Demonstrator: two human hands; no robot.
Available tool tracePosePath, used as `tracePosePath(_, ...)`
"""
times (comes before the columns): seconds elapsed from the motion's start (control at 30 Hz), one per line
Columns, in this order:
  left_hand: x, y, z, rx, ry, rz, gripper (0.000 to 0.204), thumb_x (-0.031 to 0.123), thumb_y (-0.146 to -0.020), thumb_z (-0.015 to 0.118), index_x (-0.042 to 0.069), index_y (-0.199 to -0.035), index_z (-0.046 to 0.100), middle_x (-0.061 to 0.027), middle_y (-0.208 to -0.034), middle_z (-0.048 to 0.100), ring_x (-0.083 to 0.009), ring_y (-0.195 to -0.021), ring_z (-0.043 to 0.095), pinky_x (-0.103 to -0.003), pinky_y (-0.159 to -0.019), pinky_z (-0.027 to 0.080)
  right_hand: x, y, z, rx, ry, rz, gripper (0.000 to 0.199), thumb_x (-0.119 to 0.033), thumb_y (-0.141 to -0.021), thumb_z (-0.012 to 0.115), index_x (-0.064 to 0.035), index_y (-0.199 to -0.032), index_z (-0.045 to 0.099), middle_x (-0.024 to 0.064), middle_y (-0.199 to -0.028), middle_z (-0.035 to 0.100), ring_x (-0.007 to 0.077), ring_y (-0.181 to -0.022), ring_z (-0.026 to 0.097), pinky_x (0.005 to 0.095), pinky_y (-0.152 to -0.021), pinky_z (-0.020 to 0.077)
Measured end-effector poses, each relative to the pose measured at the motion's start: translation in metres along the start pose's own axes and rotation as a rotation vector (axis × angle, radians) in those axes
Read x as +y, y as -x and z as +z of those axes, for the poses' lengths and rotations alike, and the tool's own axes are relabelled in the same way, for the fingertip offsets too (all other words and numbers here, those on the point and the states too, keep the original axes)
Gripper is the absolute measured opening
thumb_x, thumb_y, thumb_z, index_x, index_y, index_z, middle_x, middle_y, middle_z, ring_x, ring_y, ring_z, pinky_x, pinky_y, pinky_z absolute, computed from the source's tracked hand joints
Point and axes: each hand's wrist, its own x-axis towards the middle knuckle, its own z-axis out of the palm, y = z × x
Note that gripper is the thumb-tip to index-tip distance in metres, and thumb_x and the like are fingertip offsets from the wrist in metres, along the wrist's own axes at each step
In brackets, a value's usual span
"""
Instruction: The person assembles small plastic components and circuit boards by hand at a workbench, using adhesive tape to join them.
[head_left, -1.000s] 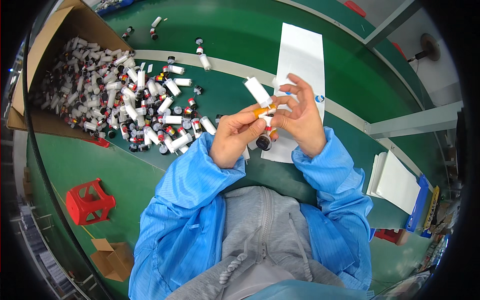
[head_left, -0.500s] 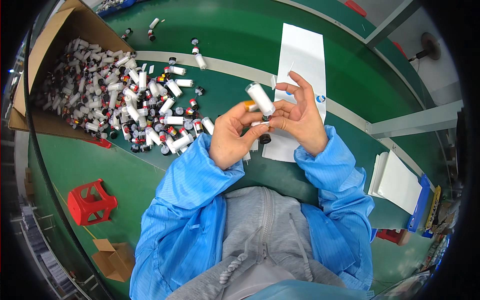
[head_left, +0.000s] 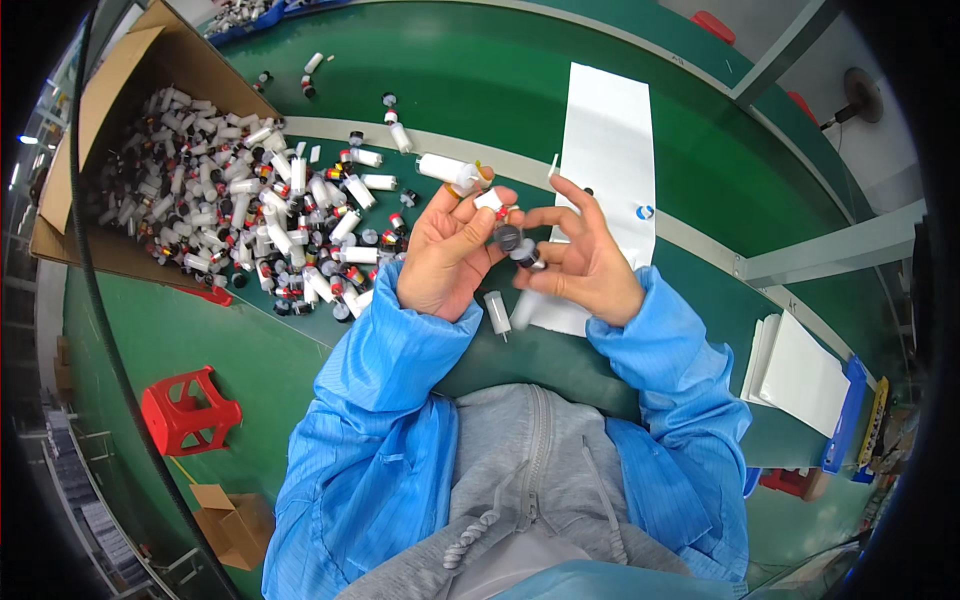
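Just right of the vial heap [head_left: 270, 215], the left hand [head_left: 447, 255] pinches a white vial [head_left: 490, 200] while the right hand [head_left: 590, 265] grips a dark cap [head_left: 522, 250]; aligning them squarely looks wise.

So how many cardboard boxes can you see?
2. One large open cardboard box lies on the green table at upper left, spilling small tubes; one smaller cardboard box sits on the floor, lower left. Others may be hidden.

Both forearms raised from below in blue sleeves. Left hand [head_left: 447, 252] palm up, fingers curled closed. Right hand [head_left: 588, 262] facing it, thumb and fingers pinched.
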Motion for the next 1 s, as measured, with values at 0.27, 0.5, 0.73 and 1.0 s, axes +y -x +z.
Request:
tracePosePath(0.27,-0.002,-0.001,-0.002,0.075,0.08,-0.133,0.051,0.004,-0.092,0.06,0.005,-0.138,0.038,-0.0048,-0.11,0.053,-0.021,-0.112,0.055,-0.04,-0.091,0.05,-0.014,0.0,0.011,0.318,0.407,-0.33,0.081,0.02,-0.08,0.056,-0.0044,-0.146,0.014,0.0186,-0.122,0.04,0.0225,-0.091,0.065,0.0318,-0.084,0.0528)
tracePosePath(0.5,-0.002,-0.001,0.009,-0.087,-0.259,0.03,0.065,-0.015,-0.082,0.059,0.0,-0.14,0.033,-0.0066,-0.108,0.052,-0.0243,-0.113,0.058,-0.033,-0.094,0.049,-0.023,-0.002,0.001,0.277,0.136,-0.206,0.079,0.017,-0.083,0.052,-0.0055,-0.147,0.012,0.0174,-0.124,0.04,0.0247,-0.09,0.066,0.0326,-0.084,0.053)
tracePosePath(0.73,-0.002,0.002,0.012,-0.124,-0.51,0.317,0.051,-0.013,-0.085,0.058,0.0,-0.133,0.045,-0.0083,-0.108,0.057,-0.0274,-0.109,0.061,-0.037,-0.096,0.049,-0.021,0.001,0.0,0.256,0.076,-0.167,0.077,0.014,-0.084,0.053,-0.0057,-0.148,0.014,0.0164,-0.123,0.042,0.0239,-0.082,0.065,0.0325,-0.076,0.0535)
tracePosePath(1.0,-0.011,0.007,0.009,-0.109,-0.683,-0.077,0.027,0.006,-0.088,0.068,-0.002,-0.113,0.059,-0.0077,-0.099,0.066,-0.0115,-0.087,0.063,-0.025,-0.077,0.051,-0.018,0.006,-0.002,0.106,1.078,-0.483,0.083,0.017,-0.074,0.064,-0.0037,-0.143,0.026,0.0239,-0.125,0.041,0.0239,-0.079,0.063,0.0295,-0.072,0.052)
